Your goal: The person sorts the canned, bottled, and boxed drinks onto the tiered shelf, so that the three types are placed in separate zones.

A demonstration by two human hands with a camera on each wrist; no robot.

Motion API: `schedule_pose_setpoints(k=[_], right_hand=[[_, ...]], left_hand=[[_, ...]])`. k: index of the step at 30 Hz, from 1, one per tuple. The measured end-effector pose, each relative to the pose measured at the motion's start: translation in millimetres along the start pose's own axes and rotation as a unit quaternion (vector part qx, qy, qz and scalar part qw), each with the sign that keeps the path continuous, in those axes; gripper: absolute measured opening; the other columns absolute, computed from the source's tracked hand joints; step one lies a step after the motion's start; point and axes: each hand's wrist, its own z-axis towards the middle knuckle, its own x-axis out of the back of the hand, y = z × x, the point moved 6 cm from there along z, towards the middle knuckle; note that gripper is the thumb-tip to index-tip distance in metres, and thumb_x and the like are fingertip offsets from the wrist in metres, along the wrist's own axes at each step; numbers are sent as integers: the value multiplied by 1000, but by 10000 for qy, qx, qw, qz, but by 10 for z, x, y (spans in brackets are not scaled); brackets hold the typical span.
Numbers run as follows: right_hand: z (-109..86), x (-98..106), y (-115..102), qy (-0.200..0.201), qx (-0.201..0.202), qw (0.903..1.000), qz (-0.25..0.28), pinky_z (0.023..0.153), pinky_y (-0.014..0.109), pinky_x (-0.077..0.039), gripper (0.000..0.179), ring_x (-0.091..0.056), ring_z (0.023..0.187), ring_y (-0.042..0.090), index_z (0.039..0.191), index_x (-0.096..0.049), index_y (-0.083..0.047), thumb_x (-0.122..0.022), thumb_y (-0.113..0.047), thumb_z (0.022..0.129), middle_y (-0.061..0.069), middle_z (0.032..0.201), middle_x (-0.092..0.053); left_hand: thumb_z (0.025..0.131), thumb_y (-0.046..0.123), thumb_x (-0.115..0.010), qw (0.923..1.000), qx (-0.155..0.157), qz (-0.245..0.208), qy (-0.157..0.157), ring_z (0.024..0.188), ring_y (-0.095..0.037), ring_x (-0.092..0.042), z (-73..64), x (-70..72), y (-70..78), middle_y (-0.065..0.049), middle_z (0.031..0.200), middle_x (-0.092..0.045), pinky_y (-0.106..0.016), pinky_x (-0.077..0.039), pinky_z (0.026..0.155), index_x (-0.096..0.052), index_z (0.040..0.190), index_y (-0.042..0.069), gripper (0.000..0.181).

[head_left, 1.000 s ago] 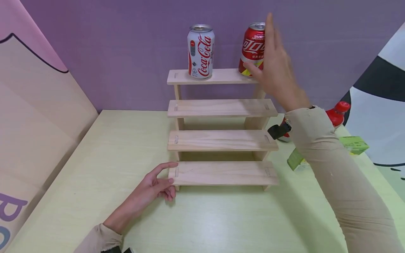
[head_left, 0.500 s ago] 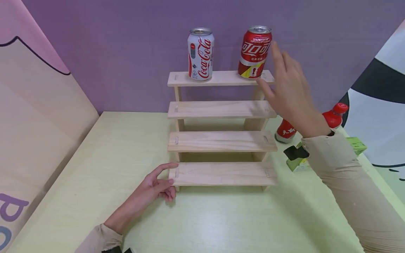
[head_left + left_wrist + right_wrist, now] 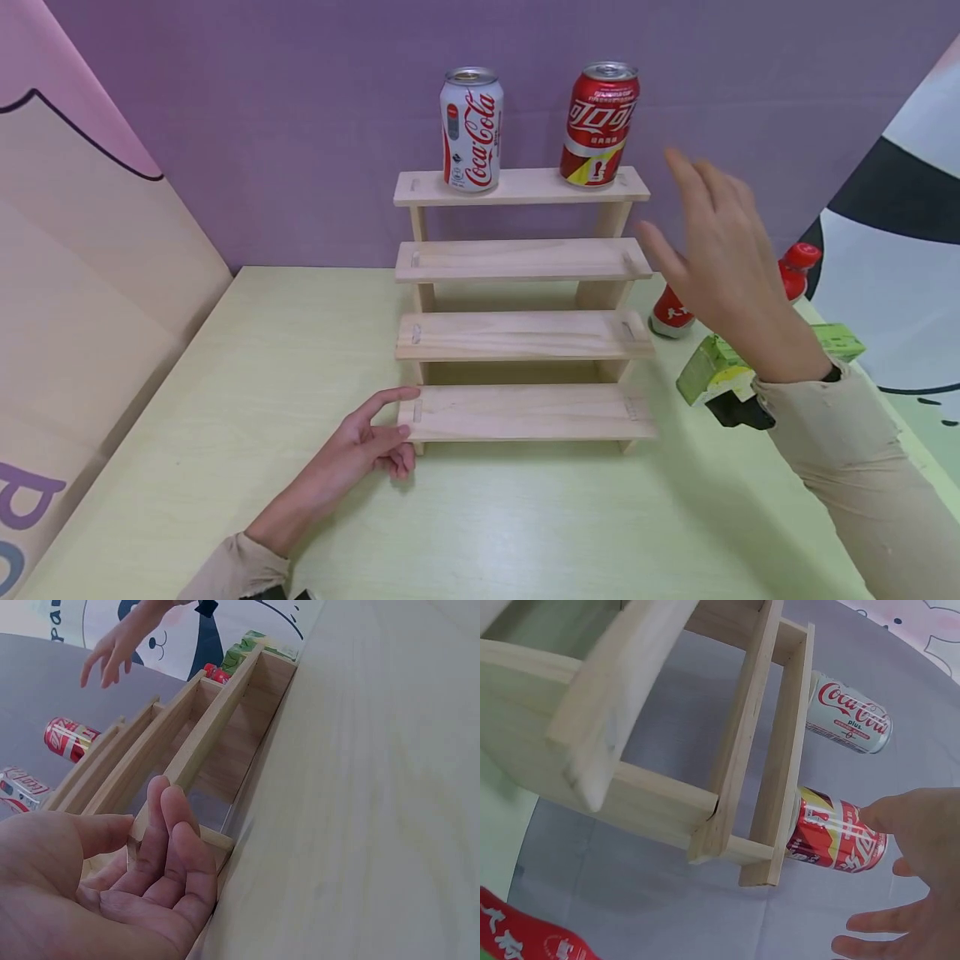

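A four-tier wooden step shelf (image 3: 523,336) stands on the table. On its top tier, a white Coca-Cola can (image 3: 472,132) stands upright at the left and a red cola can (image 3: 600,125) upright at the right. My left hand (image 3: 366,437) pinches the left end of the lowest tier between thumb and fingers; the left wrist view shows the fingers (image 3: 176,847) curled at that corner. Apart from the red can, my right hand (image 3: 723,250) hangs in the air right of the shelf, fingers loosely extended and holding nothing.
Right of the shelf lie a red-labelled bottle (image 3: 670,315) with a red cap (image 3: 802,254), partly hidden by my right hand, and green cartons (image 3: 705,371) by my right wrist. A purple backdrop (image 3: 322,125) rises behind the pale table (image 3: 315,333).
My right hand has left the red can and moved right and down, away from it. The can stays on the top tier. My left hand keeps its place on the lowest tier.
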Motion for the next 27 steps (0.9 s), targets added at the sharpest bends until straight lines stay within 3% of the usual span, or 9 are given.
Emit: schedule_pose_setpoints(k=[9, 18, 27], right_hand=[[-232, 63, 42, 36, 63, 9999, -131, 109, 64, -32, 73, -32, 140, 43, 157, -30, -17, -66, -25, 94, 22, 153, -38], [-447, 64, 120, 144, 237, 9992, -291, 107, 67, -33, 73, -38, 135, 47, 150, -42, -7, -75, -14, 85, 27, 147, -42], [-690, -12, 266, 40, 57, 9996, -286, 108, 67, -30, 66, -40, 131, 50, 145, -48, -6, -75, -15, 85, 29, 143, -45]], left_hand=[[104, 21, -54, 10000, -46, 31, -2, 73, -23, -63, -9, 9, 0, -16, 83, -68, -32, -56, 71, -35, 151, 21, 50], [104, 22, -54, 10000, -40, 49, 9, 74, -24, -63, -8, 22, -6, -18, 84, -68, -33, -56, 72, -36, 151, 22, 50], [105, 21, -53, 10000, -15, 13, -7, 74, -23, -63, -2, 12, 2, -18, 83, -68, -33, -56, 72, -35, 151, 22, 49]])
